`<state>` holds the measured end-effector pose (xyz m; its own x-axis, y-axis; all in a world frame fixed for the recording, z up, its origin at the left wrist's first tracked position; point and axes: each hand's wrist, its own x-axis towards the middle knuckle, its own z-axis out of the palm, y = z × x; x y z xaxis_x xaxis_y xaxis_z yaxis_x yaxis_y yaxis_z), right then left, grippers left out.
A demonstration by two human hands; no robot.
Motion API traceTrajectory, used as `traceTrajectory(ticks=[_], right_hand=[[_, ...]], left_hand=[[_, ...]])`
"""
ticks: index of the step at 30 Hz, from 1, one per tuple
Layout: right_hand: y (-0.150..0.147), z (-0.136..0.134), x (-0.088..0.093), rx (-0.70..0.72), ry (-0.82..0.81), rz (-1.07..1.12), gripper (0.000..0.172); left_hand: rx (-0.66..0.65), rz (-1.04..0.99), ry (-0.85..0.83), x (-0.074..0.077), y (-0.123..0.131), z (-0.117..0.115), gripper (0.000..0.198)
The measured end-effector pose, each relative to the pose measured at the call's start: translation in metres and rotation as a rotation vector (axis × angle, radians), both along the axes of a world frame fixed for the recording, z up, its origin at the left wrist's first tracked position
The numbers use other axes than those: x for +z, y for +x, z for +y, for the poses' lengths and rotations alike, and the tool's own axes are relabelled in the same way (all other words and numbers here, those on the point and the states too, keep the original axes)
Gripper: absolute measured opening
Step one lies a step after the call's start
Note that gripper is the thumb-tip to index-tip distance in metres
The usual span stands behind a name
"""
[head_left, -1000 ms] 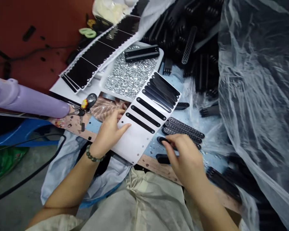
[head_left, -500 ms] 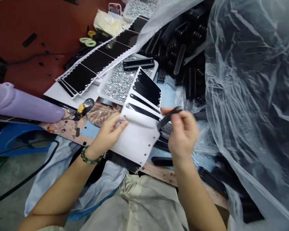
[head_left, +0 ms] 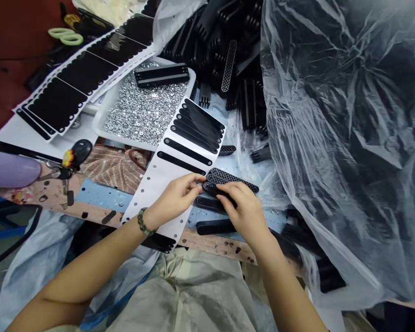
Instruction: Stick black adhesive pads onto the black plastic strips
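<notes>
My right hand [head_left: 244, 210] pinches a short black strip [head_left: 211, 188] with rounded ends, low over the blue surface. At the strip's left end, the thumb and fingertips of my left hand [head_left: 174, 198] are closed against it. Just behind lies a black lattice-faced plastic piece [head_left: 238, 179]; nearer me are a flat black piece [head_left: 210, 204] and another black piece [head_left: 214, 226]. Under my left hand a white backing sheet [head_left: 145, 196] stretches away, bearing black sticker strips [head_left: 197, 127] at its far end. My right fingers hide part of the held strip.
Behind the sheet, a white tray [head_left: 100, 124] holds many small metal rings, with a black bundle [head_left: 162, 75] on top. More sticker sheets [head_left: 69, 83] and green-handled scissors [head_left: 67, 37] lie left. Clear plastic sheeting [head_left: 318, 115] covers the right, beside piled black parts [head_left: 207, 41].
My right hand has lowered from the sheet to the black pieces, carrying a dark strip. My left hand has let go of the sheet and moved right, and the sheet lies flatter.
</notes>
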<state>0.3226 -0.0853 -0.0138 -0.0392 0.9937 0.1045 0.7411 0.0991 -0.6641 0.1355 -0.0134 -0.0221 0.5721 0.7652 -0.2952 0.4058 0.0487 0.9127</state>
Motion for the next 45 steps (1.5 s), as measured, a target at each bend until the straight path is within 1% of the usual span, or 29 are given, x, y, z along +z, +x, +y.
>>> traceTrajectory(ticks=[3, 6, 8, 10, 12, 15, 18, 20, 22, 24, 27, 30, 33, 35, 38, 41, 43, 45], right_hand=[[-0.003, 0.004, -0.003, 0.023, -0.019, -0.060, 0.025], [-0.005, 0.006, -0.002, 0.034, -0.028, -0.132, 0.025], [-0.006, 0.008, 0.000, 0.050, -0.027, -0.175, 0.024], [-0.008, 0.009, 0.003, 0.064, -0.026, -0.213, 0.024], [-0.010, 0.009, 0.005, 0.063, -0.033, -0.246, 0.023], [-0.012, 0.008, 0.007, 0.041, -0.057, -0.294, 0.022], [-0.010, 0.005, 0.009, 0.017, -0.093, -0.300, 0.022], [-0.008, 0.004, 0.009, 0.033, -0.112, -0.266, 0.022], [-0.007, 0.004, 0.009, 0.057, -0.112, -0.248, 0.021], [-0.008, 0.003, 0.010, 0.044, -0.107, -0.294, 0.017], [-0.012, 0.001, 0.015, -0.004, -0.106, -0.431, 0.013], [-0.013, -0.004, 0.020, -0.012, -0.104, -0.493, 0.016], [-0.005, -0.009, 0.022, -0.039, -0.110, -0.537, 0.021], [0.003, -0.012, 0.020, -0.029, -0.112, -0.531, 0.019], [0.013, -0.013, 0.015, 0.023, -0.079, -0.433, 0.017], [0.017, -0.013, 0.011, 0.029, -0.058, -0.335, 0.018], [0.018, -0.012, 0.009, 0.031, -0.056, -0.285, 0.018], [0.020, -0.012, 0.007, 0.030, -0.057, -0.253, 0.018]], left_hand=[[0.022, -0.067, -0.142, -0.010, 0.002, 0.008, 0.028], [0.022, -0.134, -0.245, -0.011, 0.000, 0.011, 0.027], [0.005, -0.157, -0.282, -0.010, 0.002, 0.011, 0.026], [-0.003, -0.155, -0.262, -0.010, 0.005, 0.010, 0.027], [-0.003, -0.132, -0.179, -0.010, 0.010, 0.010, 0.027], [0.003, -0.112, -0.082, -0.011, 0.016, 0.010, 0.020], [0.016, -0.134, -0.128, -0.013, 0.018, 0.009, 0.017], [0.026, -0.159, -0.174, -0.014, 0.018, 0.008, 0.017], [0.034, -0.173, -0.183, -0.015, 0.018, 0.008, 0.016], [0.038, -0.164, -0.164, -0.016, 0.018, 0.008, 0.014], [0.038, -0.163, -0.150, -0.018, 0.018, 0.008, 0.014], [0.038, -0.181, -0.149, -0.019, 0.018, 0.009, 0.015], [0.039, -0.181, -0.162, -0.019, 0.018, 0.009, 0.017], [0.042, -0.175, -0.186, -0.019, 0.018, 0.009, 0.019], [0.028, -0.154, -0.236, -0.017, 0.017, 0.010, 0.022], [-0.002, -0.136, -0.282, -0.013, 0.014, 0.013, 0.023], [-0.026, -0.159, -0.322, -0.010, 0.012, 0.015, 0.025], [-0.044, -0.192, -0.365, -0.007, 0.010, 0.018, 0.031]])
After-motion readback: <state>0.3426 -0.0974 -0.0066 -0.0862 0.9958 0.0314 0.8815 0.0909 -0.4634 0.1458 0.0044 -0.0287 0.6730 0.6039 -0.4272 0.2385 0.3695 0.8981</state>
